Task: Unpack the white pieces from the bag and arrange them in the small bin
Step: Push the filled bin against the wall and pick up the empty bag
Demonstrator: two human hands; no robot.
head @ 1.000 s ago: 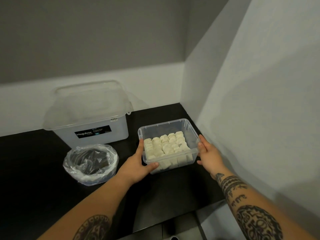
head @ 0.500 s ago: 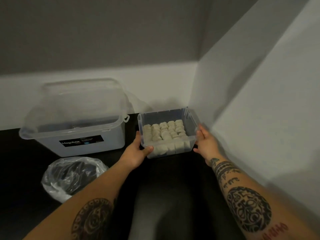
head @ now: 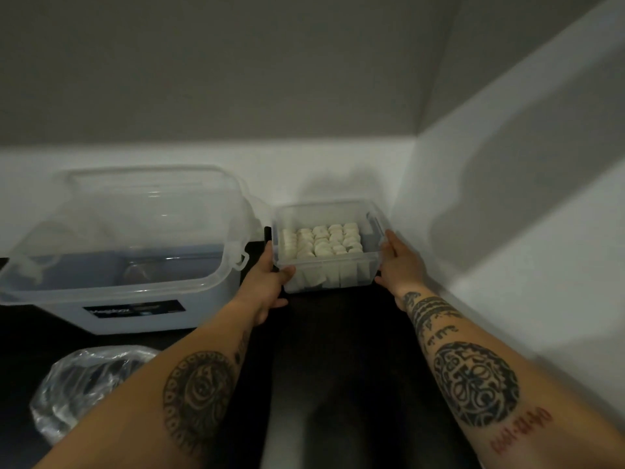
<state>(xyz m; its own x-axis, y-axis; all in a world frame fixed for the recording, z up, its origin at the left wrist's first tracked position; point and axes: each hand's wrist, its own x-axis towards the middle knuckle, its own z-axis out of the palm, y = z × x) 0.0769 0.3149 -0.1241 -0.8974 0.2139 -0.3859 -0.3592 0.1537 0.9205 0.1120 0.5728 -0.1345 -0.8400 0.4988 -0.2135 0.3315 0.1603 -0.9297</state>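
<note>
On the head camera, the small clear plastic bin (head: 333, 277) is sitting at twelve o'clock over the black tabletop (head: 341, 336), tucked into the corner of the pale walls. White rounded pieces (head: 321, 242) are filling it in tidy rows (the lower layer is showing through the front wall). The left hand (head: 267, 282) is gripping its nine o'clock side, thumb curling over the front corner. The right hand (head: 399, 262) is clasping the three o'clock side, fingers lying along the wall. At ten o'clock a large translucent tub (head: 135, 265) is standing just beside the bin, and at eight o'clock the crumpled clear plastic bag (head: 84, 387) is lying.
</note>
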